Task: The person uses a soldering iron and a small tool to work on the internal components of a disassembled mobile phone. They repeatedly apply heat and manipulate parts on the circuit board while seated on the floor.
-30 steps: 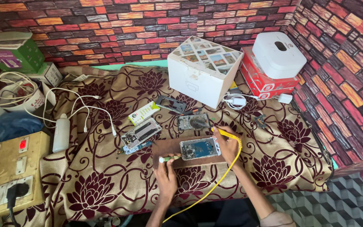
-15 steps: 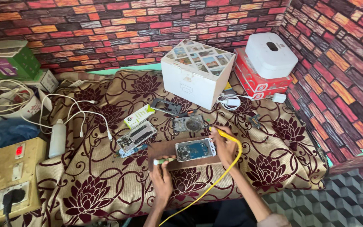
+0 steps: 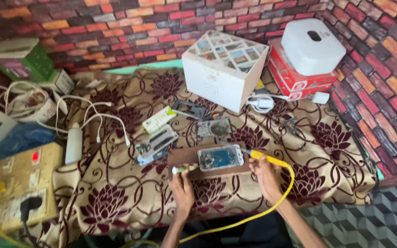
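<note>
An opened phone body (image 3: 220, 158) with its blue board exposed lies on a brown wooden block (image 3: 184, 158) on the patterned cloth. My right hand (image 3: 266, 176) grips a yellow soldering iron (image 3: 265, 158) with its tip at the phone's right edge; its yellow cable (image 3: 272, 205) loops back toward me. My left hand (image 3: 182, 186) holds a small green-tipped tool (image 3: 183, 169) just left of the phone, resting on the block.
Other phone parts (image 3: 156, 142) and a frame (image 3: 188, 109) lie further back. A white box (image 3: 224, 69), red boxes with a white device (image 3: 312, 46) stand behind. At left sit a switchboard (image 3: 14, 190), white cables (image 3: 76, 108) and a white bottle (image 3: 74, 144).
The camera view has shifted a little; my hands have stayed at the phone, the soldering iron tip still at its right edge.
</note>
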